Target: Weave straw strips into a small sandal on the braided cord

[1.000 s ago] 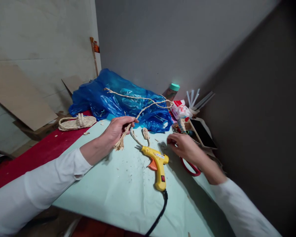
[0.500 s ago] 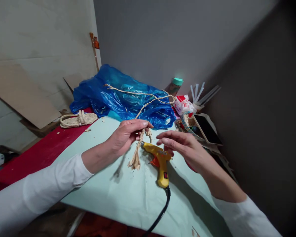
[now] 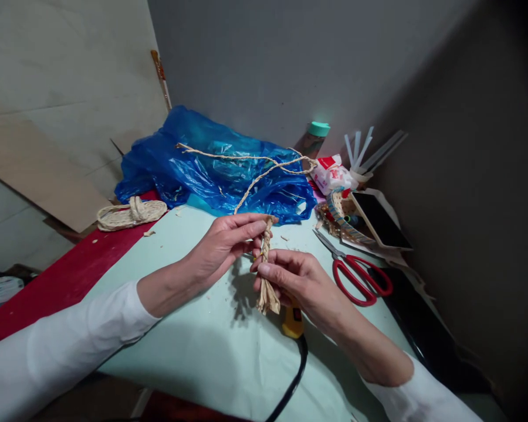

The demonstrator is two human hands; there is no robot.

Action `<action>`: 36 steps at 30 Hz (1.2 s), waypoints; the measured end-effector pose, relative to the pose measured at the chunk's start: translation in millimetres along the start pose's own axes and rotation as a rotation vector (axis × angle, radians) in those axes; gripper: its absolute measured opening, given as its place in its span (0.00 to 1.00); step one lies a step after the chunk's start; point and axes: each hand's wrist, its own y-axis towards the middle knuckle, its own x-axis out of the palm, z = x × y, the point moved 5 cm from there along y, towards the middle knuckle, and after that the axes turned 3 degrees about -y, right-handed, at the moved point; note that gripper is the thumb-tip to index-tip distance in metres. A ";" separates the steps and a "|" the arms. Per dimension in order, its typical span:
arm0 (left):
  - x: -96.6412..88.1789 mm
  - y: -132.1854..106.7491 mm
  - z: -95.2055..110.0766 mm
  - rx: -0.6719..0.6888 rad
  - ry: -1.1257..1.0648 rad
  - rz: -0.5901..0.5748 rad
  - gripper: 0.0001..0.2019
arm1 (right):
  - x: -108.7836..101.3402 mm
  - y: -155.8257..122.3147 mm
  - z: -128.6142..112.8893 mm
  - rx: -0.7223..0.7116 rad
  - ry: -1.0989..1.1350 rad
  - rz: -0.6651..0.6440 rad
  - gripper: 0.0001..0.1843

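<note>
My left hand [image 3: 227,245] pinches a braided straw rope [image 3: 246,196] near its frayed end. The rope runs up and back over a blue plastic bag [image 3: 211,170]. My right hand [image 3: 290,281] is closed around the same rope just below, with the frayed tuft [image 3: 267,300] hanging under its fingers. Both hands are held above the pale green table sheet [image 3: 202,334]. A yellow glue gun [image 3: 293,323] lies under my right hand, mostly hidden, its black cord [image 3: 293,381] trailing toward me.
Red-handled scissors [image 3: 356,274] lie to the right. Behind them are a small woven basket [image 3: 341,214], a phone [image 3: 378,220], a white packet [image 3: 332,174], a green-capped bottle [image 3: 314,138] and glue sticks [image 3: 361,149]. A coiled straw piece [image 3: 129,215] rests on the red cloth [image 3: 53,281].
My right hand rose from the table by the scissors and closed on the rope below my left hand. The left hand brought the rope end rightward, over the glue gun.
</note>
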 end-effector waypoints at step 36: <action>8.4 -10.4 -13.9 -0.177 0.134 -0.043 0.10 | -27.8 0.1 -13.2 -0.219 0.121 0.170 0.11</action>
